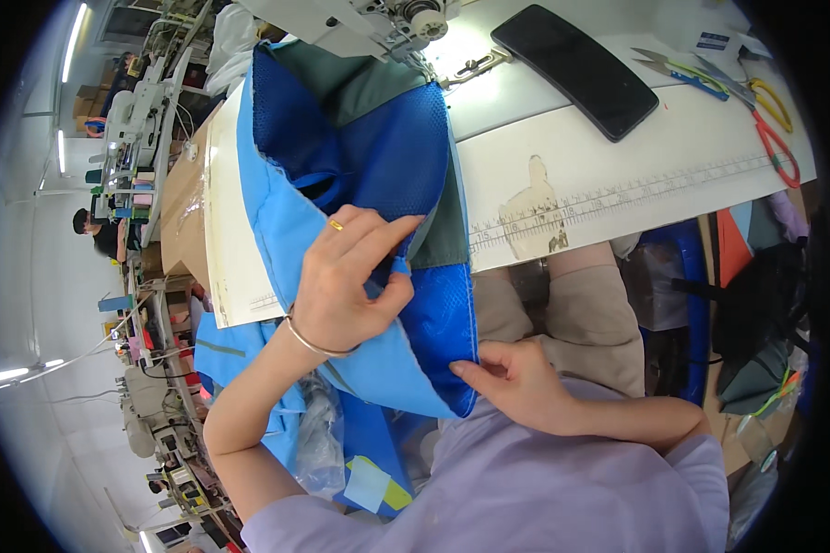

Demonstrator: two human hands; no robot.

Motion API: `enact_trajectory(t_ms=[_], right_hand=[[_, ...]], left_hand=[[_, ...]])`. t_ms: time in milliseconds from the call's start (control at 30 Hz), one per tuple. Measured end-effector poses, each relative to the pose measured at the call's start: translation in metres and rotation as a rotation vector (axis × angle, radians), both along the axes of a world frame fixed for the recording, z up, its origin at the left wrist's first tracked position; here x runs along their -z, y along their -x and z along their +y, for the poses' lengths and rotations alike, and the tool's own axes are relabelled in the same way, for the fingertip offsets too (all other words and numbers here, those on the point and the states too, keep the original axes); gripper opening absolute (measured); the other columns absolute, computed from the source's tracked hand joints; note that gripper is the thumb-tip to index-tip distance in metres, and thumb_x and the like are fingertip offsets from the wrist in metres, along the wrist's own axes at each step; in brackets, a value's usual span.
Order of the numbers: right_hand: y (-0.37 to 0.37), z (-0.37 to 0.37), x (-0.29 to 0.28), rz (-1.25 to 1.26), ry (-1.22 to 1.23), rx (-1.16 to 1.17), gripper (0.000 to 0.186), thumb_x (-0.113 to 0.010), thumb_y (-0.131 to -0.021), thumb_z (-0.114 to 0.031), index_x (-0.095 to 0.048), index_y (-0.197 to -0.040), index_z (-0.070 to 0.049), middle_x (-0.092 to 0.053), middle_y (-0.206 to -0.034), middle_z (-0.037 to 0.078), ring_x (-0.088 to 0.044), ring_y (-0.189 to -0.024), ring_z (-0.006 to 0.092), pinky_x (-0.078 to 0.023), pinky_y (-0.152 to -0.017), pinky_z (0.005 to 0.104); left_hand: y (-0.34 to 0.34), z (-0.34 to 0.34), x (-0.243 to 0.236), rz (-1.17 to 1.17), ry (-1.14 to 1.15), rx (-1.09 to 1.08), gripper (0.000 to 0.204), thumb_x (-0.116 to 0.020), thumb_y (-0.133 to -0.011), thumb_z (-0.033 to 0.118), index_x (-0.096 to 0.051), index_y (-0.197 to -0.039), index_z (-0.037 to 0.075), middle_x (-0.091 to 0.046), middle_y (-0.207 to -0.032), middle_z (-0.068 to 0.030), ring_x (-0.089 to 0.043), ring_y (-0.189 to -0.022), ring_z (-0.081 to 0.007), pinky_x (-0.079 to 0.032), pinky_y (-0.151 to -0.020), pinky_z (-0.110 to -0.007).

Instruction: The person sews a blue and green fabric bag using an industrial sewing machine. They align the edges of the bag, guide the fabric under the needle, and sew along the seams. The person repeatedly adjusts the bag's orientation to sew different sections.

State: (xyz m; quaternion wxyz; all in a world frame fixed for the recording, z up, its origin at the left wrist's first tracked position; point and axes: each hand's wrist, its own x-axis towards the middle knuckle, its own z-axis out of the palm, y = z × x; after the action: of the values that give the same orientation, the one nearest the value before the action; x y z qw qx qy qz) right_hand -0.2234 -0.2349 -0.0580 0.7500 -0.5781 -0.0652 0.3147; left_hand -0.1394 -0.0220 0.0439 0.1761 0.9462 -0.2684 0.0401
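Holds an open-mouthed blue fabric piece (397,170) in both hands, between the sewing machine (378,23) on the far side and the lap in beige shorts (595,323) on the near side. Shows light blue cloth along the left of the piece, with darker blue and grey-green panels inside the opening. Reaches with the far right corner close to the machine's needle area; cannot tell whether under the presser foot or only beside it.

Bends the left hand (355,272) over the light blue edge into the opening, fingers curled, thumb and index finger nearly together on a fold of blue cloth; cannot tell how firmly. Wears a gold ring (336,224) on that hand and a bangle (318,343) at the wrist. Pinches the near right edge with the right hand (521,382), thumb on top, other fingers curled, with little gap; cannot see the fingertips underneath.

On the white table (636,170) to the right, a black phone (576,69), then red-handled scissors (776,147) farther right, near small snips (687,76). Along the table's near edge, a printed ruler strip (618,198). At near left, below the table, a clear plastic bag (321,433).
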Motion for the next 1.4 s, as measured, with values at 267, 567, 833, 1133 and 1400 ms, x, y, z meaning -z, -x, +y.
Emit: enact_trajectory(t_ms=[267, 567, 833, 1133, 1400], right_hand=[[0.0, -0.005, -0.003, -0.2, 0.057, 0.044, 0.027, -0.078, -0.091, -0.016, -0.064, -0.076, 0.002, -0.06, -0.058, 0.01, -0.054, -0.049, 0.0141, -0.041, -0.048, 0.032], [-0.01, -0.024, 0.013, -0.574, 0.133, -0.048, 0.013, -0.078, -0.089, -0.015, -0.07, -0.088, -0.004, -0.071, -0.081, 0.009, -0.064, -0.062, 0.0186, -0.05, -0.058, 0.032], [-0.059, -0.02, 0.023, -1.751, 0.489, 0.314, 0.026, -0.065, -0.091, -0.022, -0.076, -0.111, -0.011, -0.071, -0.114, 0.011, -0.063, -0.113, 0.0278, -0.053, -0.098, 0.0429], [-0.072, -0.036, -0.023, -1.648, 0.379, -0.098, 0.028, -0.065, -0.081, -0.014, -0.075, -0.103, 0.0, -0.072, -0.106, 0.015, -0.07, -0.099, 0.0286, -0.058, -0.088, 0.0397], [-0.09, -0.044, -0.032, -1.631, 0.436, -0.248, 0.026, -0.064, -0.086, -0.015, -0.074, -0.104, 0.0, -0.072, -0.109, 0.015, -0.07, -0.102, 0.0282, -0.057, -0.089, 0.0384]], left_hand=[[-0.006, 0.001, 0.013, 0.004, -0.133, 0.142, 0.05, -0.067, -0.068, 0.005, -0.071, -0.117, 0.003, -0.066, -0.133, -0.0158, -0.061, -0.127, -0.0358, -0.043, -0.113, -0.054], [-0.005, 0.006, 0.022, -0.077, -0.161, 0.182, 0.048, -0.067, -0.07, 0.01, -0.072, -0.118, 0.004, -0.07, -0.125, -0.0152, -0.065, -0.121, -0.0337, -0.045, -0.11, -0.053], [-0.008, -0.003, 0.013, 0.081, -0.231, 0.134, 0.062, -0.068, -0.07, 0.015, -0.065, -0.131, 0.005, -0.062, -0.133, -0.014, -0.062, -0.12, -0.0343, -0.045, -0.109, -0.052], [-0.01, -0.009, 0.023, -0.038, -0.162, 0.19, 0.068, -0.075, -0.064, 0.02, -0.066, -0.129, 0.004, -0.061, -0.138, -0.0153, -0.061, -0.122, -0.0351, -0.046, -0.108, -0.051], [-0.03, -0.008, 0.024, -0.003, -0.113, 0.212, 0.065, -0.075, -0.065, 0.023, -0.067, -0.127, 0.004, -0.062, -0.135, -0.0168, -0.062, -0.116, -0.0369, -0.048, -0.105, -0.05]])
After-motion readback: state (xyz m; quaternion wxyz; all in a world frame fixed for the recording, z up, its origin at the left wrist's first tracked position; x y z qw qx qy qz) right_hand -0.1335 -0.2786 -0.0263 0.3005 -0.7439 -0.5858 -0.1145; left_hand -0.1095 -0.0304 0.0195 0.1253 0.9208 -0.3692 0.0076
